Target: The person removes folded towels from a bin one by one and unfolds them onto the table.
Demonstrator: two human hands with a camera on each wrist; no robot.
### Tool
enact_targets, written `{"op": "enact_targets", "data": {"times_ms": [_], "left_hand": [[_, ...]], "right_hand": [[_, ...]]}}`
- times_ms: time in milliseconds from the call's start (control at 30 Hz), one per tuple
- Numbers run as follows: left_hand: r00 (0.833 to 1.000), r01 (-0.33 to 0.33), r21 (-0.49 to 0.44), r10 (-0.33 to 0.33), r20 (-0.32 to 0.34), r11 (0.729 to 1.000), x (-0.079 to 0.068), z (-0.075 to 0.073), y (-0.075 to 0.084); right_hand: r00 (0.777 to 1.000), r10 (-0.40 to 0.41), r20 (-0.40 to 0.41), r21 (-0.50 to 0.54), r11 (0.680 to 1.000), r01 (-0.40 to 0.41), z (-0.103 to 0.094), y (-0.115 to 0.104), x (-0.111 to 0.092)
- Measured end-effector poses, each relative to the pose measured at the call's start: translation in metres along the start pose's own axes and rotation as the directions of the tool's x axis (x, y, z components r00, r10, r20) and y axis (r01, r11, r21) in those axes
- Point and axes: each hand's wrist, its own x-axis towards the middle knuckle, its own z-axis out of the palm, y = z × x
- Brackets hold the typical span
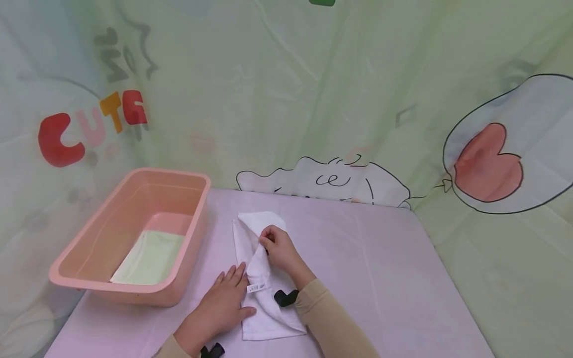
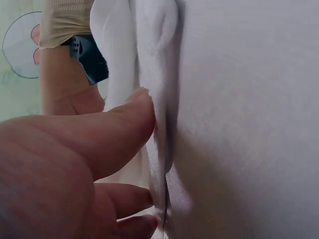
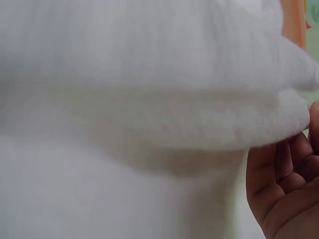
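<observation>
A white towel [image 1: 273,318] lies on the table in front of me, partly folded, with a small printed label [image 1: 256,288] on it. My right hand [image 1: 278,248] pinches a fold of the towel between thumb and fingertips and holds it up off the layer below. In the right wrist view the raised towel edge [image 3: 294,117] sits between the thumb and curled fingers. Flat beside the towel's left edge, my left hand [image 1: 226,301] has its fingers spread, with fingertips and thumb on the cloth. The left wrist view shows that thumb [image 2: 134,117] against the towel's edge.
A pink plastic basin [image 1: 192,238] stands on the left of the table, with a pale green folded cloth [image 1: 149,256] on its bottom. A lilac sheet covers the table [image 1: 380,278]. Printed curtains [image 1: 277,99] hang at the back and both sides.
</observation>
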Motion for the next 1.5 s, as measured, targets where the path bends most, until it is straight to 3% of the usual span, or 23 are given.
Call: {"op": "enact_targets", "data": {"times_ms": [267, 500, 767, 1500], "left_hand": [[1.0, 0.017, 0.0, -0.017, 0.008, 1.0, 0.005, -0.006, 0.002], [0.998, 0.04, 0.006, -0.041, 0.044, 0.999, 0.009, -0.007, 0.001], [0.997, 0.056, 0.009, -0.057, 0.049, 0.998, 0.011, -0.005, 0.0], [0.992, 0.087, -0.041, -0.083, 0.093, 0.995, 0.009, -0.01, -0.014]], "right_hand": [[0.994, 0.091, -0.057, 0.106, 0.991, -0.084, -0.018, 0.007, -0.002], [0.981, 0.183, -0.068, 0.231, 0.959, -0.163, -0.036, 0.016, -0.007], [0.952, 0.298, -0.066, 0.217, 0.936, -0.278, -0.065, 0.026, -0.017], [0.918, 0.366, -0.156, 0.248, 0.914, -0.322, -0.123, 0.054, -0.036]]}}
